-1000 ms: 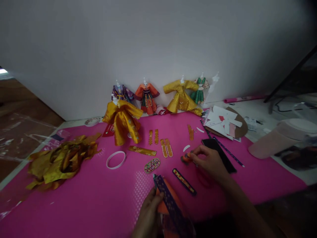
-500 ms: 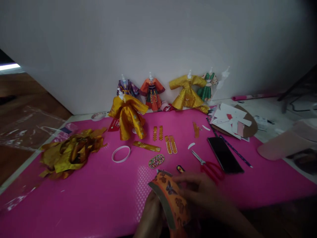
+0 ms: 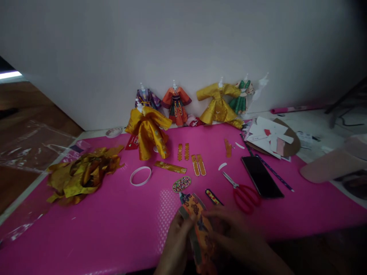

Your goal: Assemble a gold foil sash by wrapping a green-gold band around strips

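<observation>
An orange fabric piece (image 3: 196, 208) with dark butterflies and a grey-green border is held low over the pink mat, upright and curved. My left hand (image 3: 175, 241) grips its left side, thumb across the front near the border. On the right side, the fingers of my right hand (image 3: 231, 225) press against the patterned face; part of that grip is in shadow. Just beyond the piece lie a bead-covered oval (image 3: 181, 184) and a dark strip with a yellow and red pattern (image 3: 212, 196). Red-handled scissors (image 3: 246, 198) rest nearby, blades pointing away to the left.
Doll figures in robes, including an orange one (image 3: 176, 101) and a yellow one (image 3: 149, 128), stand along the wall. Yellow fabric scraps (image 3: 83, 173) are heaped at left, near a white ring (image 3: 140, 176). A phone (image 3: 261, 177), paper pieces (image 3: 266, 133) and a tumbler (image 3: 332, 164) sit at right.
My left thumb has come onto the front of the fabric piece, which is now narrower and more upright. My right hand has shifted slightly lower, uncovering more of the dark strip and scissors.
</observation>
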Demonstrator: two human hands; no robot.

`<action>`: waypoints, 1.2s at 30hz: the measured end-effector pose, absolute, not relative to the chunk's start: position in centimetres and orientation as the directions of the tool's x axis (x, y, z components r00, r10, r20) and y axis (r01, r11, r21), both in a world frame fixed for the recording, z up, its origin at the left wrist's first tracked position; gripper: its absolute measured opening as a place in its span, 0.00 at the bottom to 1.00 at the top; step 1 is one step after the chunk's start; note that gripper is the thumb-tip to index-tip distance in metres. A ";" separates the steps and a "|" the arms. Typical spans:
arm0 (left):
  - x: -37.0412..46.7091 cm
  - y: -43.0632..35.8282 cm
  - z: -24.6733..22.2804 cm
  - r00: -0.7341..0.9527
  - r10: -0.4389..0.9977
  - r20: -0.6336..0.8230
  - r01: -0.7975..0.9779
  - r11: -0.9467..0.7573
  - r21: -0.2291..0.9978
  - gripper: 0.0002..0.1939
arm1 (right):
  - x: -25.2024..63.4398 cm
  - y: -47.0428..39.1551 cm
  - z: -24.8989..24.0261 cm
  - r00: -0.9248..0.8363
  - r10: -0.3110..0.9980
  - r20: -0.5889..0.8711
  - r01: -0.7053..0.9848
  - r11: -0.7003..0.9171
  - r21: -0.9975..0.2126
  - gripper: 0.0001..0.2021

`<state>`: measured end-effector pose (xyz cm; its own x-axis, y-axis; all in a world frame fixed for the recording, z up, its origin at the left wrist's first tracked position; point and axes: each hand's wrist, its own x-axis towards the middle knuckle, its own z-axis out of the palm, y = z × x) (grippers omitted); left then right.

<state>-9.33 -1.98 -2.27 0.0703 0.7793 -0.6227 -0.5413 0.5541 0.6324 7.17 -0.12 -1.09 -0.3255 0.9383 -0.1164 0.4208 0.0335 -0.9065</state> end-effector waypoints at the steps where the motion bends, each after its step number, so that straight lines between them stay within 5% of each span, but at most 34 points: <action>1: -9.5 -2.0 -2.4 0.048 0.794 -0.606 -0.510 0.541 0.669 0.24 | 7.6 0.2 -1.4 -0.302 0.945 -0.124 0.455 0.028 -0.890 0.16; 7: -11.7 -1.7 -4.3 -0.046 0.836 -0.546 -0.451 0.471 0.758 0.19 | 10.6 2.9 -3.9 -0.084 0.995 -0.052 0.799 0.036 -0.600 0.07; 12: -12.8 -1.6 -4.7 -0.041 0.851 -0.523 -0.439 0.455 0.775 0.19 | 9.9 3.3 -5.5 -0.078 0.994 -0.071 0.895 0.039 -0.444 0.06; 36: -10.4 -0.4 -3.7 0.043 0.800 -0.598 -0.461 0.547 0.699 0.19 | 10.0 3.4 -6.0 -0.040 0.989 -0.141 0.849 -0.041 -0.527 0.05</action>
<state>-10.40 -0.41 -3.72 0.0429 0.8003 -0.5981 -0.4612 0.5469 0.6987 9.97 3.36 -6.01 -0.0397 0.9891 -0.1415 0.8488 -0.0413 -0.5270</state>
